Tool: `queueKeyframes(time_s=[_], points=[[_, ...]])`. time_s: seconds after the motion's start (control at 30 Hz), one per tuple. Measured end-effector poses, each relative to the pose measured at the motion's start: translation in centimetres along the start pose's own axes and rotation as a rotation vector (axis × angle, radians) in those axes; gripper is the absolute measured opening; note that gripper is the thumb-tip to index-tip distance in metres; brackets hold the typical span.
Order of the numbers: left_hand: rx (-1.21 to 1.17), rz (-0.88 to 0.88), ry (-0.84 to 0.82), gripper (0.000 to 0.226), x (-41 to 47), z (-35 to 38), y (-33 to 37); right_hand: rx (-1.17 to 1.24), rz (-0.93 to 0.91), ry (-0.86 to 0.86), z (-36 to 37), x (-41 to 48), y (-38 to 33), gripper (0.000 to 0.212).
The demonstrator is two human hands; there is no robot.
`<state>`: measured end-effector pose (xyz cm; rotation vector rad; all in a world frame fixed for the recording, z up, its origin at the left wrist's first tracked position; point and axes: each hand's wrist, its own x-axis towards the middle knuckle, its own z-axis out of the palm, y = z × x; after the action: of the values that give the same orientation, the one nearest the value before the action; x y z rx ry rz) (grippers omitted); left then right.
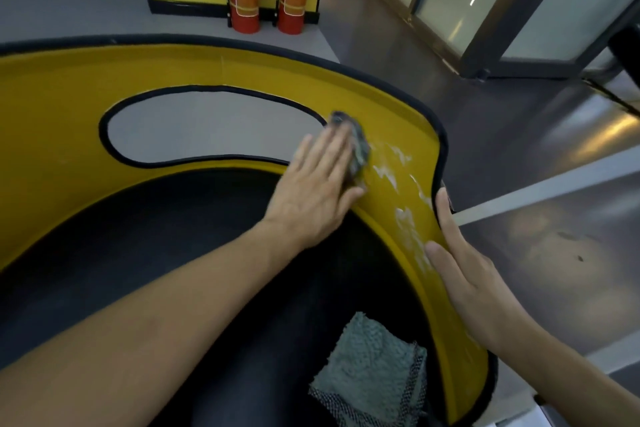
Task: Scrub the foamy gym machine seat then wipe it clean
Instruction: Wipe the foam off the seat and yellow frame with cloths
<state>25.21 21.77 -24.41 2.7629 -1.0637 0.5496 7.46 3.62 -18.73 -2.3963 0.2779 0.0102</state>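
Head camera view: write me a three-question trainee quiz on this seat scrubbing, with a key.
1. True or false: the left hand presses the scrubbing pad flat against the yellow shell.
2. Where does the grey cloth lie? A) on the black cushion B) on the floor C) draped over the shell's rim
3. Fill in: the white foam streaks lie between the pad and the ____ hand.
Key: 1 true; 2 A; 3 right: the right hand rests on the shell's edge.
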Motion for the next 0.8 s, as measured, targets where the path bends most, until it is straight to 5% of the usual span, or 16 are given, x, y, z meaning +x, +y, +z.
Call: queueKeyframes(time_s=[0.3,0.5,0.7,0.8], points=[[-0.072,-0.459,0.115,0.082,2.0,-2.3,-0.4,-0.020,-0.006,-0.014,-0.1,-0.1,0.2,0.064],[-0.062,-0.054,-0.019,0.075,-0.4,0.4,2.6,-0.005,-0.006,-0.009,0.0,0.0,-0.2,0.066],[-0.062,-0.349,0.164,0.078,2.4,-2.1,-1.1,-0.005,0.011,-0.013,0.0,0.0,0.3,0.064],[-0.061,-0.296,0.113,0.078,1.6,-1.7,-0.1,-0.004,0.007,-0.010,0.0,0.0,0.1,0.064]])
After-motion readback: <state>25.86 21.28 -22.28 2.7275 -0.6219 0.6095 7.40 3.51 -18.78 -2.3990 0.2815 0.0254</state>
